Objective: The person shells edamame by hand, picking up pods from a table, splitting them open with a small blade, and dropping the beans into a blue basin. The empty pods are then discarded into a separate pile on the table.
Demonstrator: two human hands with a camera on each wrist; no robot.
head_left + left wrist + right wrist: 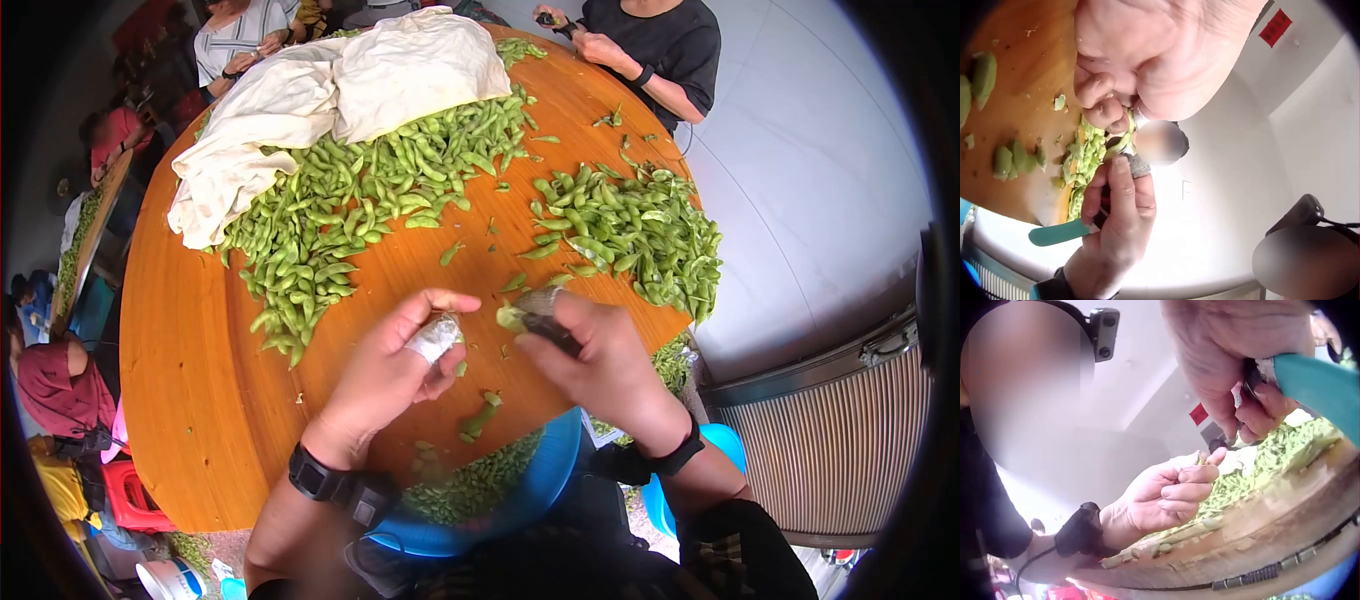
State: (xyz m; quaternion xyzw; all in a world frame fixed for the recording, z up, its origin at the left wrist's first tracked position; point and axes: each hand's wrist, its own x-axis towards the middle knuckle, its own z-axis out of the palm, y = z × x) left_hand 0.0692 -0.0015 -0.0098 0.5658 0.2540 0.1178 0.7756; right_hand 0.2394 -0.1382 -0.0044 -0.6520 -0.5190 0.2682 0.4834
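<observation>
Above a round wooden tabletop (200, 400) heaped with green pods (340, 210), the right hand (600, 365) grips a teal-handled tool (1060, 233), its tip at 1 pod (512, 317) just beside the left hand (385, 375), whose curled, taped fingers (436, 338) pinch something unclear.

The cloth (340, 90) hides part of the pod heap (370, 200). The bowl (540, 480) sits half under the bench (200, 400) edge and arms.
</observation>
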